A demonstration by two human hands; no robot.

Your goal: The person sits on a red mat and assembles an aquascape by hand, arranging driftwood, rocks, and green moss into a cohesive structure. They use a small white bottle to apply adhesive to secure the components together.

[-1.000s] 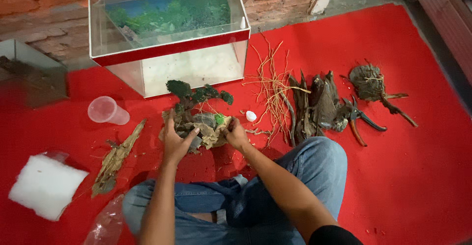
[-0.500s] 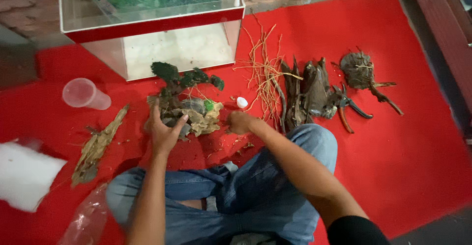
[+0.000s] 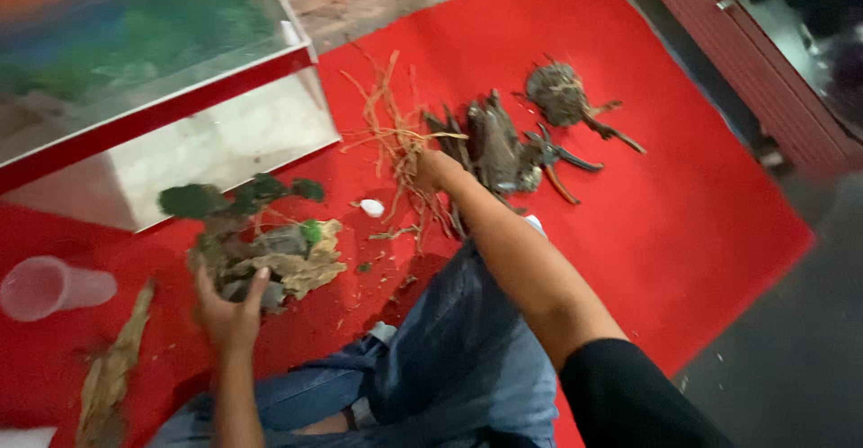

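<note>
My left hand [image 3: 232,311] rests against the near side of a driftwood and rock piece with green moss tufts [image 3: 256,237], thumb and fingers touching it. My right hand [image 3: 431,169] has reached to the right into a bundle of thin reddish-brown twigs [image 3: 395,133]; whether its fingers have closed on them is unclear because of blur. A small white pebble-like object [image 3: 371,207] lies between the two hands on the red mat [image 3: 683,205].
A glass aquarium with a red rim [image 3: 171,106] stands at the back left. Dark driftwood pieces [image 3: 499,147], a round root ball [image 3: 559,93] and pliers [image 3: 557,156] lie to the right. A clear plastic cup [image 3: 49,286] and a bark strip [image 3: 112,372] lie left. My jeans-clad legs [image 3: 449,358] are crossed.
My right hand left the mossy piece and moved right to the twig bundle. The camera swung right and closer. My left hand stayed on the mossy driftwood.
</note>
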